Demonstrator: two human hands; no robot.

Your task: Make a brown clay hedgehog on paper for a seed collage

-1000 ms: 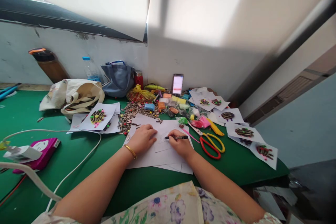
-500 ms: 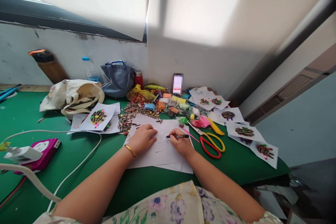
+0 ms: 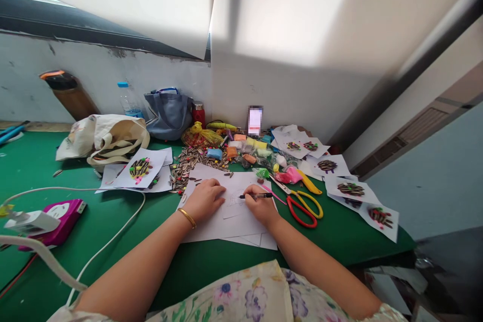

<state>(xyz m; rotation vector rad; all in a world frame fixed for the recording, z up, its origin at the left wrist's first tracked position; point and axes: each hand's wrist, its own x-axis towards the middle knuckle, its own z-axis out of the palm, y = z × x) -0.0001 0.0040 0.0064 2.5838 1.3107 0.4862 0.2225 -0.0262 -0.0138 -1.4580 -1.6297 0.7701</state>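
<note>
My right hand (image 3: 260,204) is closed round a black pen (image 3: 264,195), its tip on a small white sheet (image 3: 233,209) with a faint line drawing. That sheet lies on larger white paper (image 3: 206,231) on the green table. My left hand (image 3: 207,198) rests flat on the papers at the left, fingers stretched out and touching the small sheet's edge. A gold bangle (image 3: 187,218) circles my left wrist. Just right of my right hand lie scissors (image 3: 302,211) with red and yellow handles. Beyond the papers spreads a heap of striped sunflower seeds (image 3: 196,160).
Packets of coloured clay (image 3: 260,145) and a propped phone (image 3: 255,121) stand at the back. Cards with seed pictures lie left (image 3: 140,167) and right (image 3: 351,189). At left are a cloth bag (image 3: 83,136), a magenta power strip (image 3: 68,219) and a white cable (image 3: 109,251).
The pen is still at the drawing, with barely any shift of my right hand. My left hand stays in place.
</note>
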